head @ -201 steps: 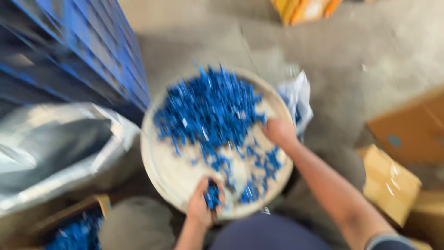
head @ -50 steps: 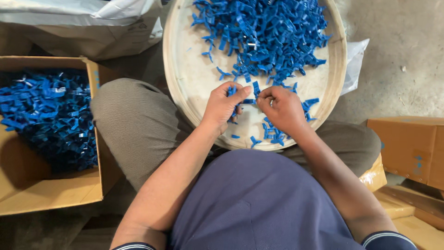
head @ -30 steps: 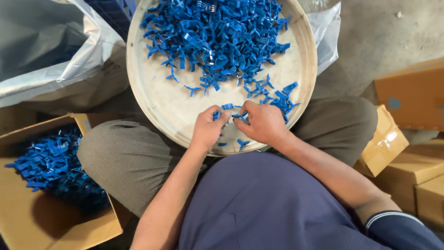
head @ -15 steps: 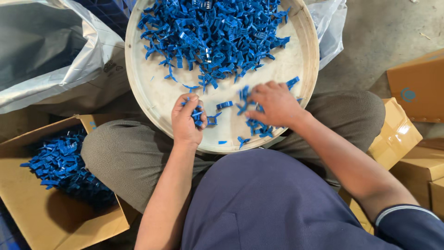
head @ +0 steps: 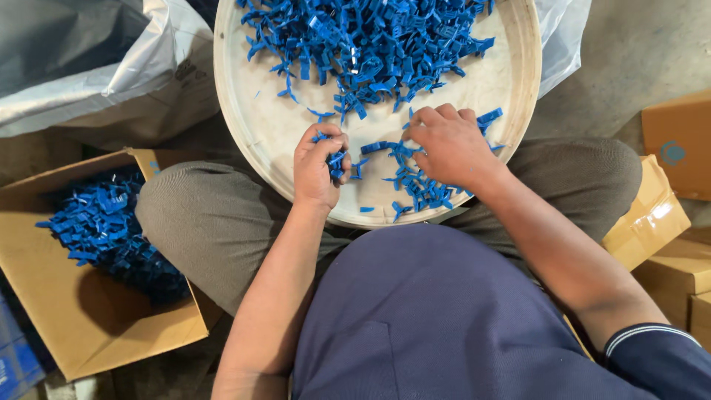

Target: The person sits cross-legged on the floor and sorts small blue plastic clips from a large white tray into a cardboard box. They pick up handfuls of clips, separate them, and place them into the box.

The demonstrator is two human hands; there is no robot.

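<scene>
A round cream tray [head: 252, 141] rests on my lap, piled with several small blue plastic pieces [head: 370, 44] toward its far side. My left hand [head: 318, 167] is closed around a small bunch of blue pieces near the tray's near rim. My right hand [head: 448, 144] lies palm down over a scatter of loose blue pieces [head: 418, 189], its fingers curled on them; whether it grips any is hidden.
An open cardboard box [head: 67, 311] at my left holds more blue pieces [head: 111, 230]. A silvery plastic bag [head: 89, 67] lies behind it. Closed cardboard boxes [head: 666, 192] stand at the right on the concrete floor [head: 629, 59].
The camera has swung from a blurred far view to a steady look down at my lap. My hands, joined a second ago, have drawn apart; the left now clutches pieces.
</scene>
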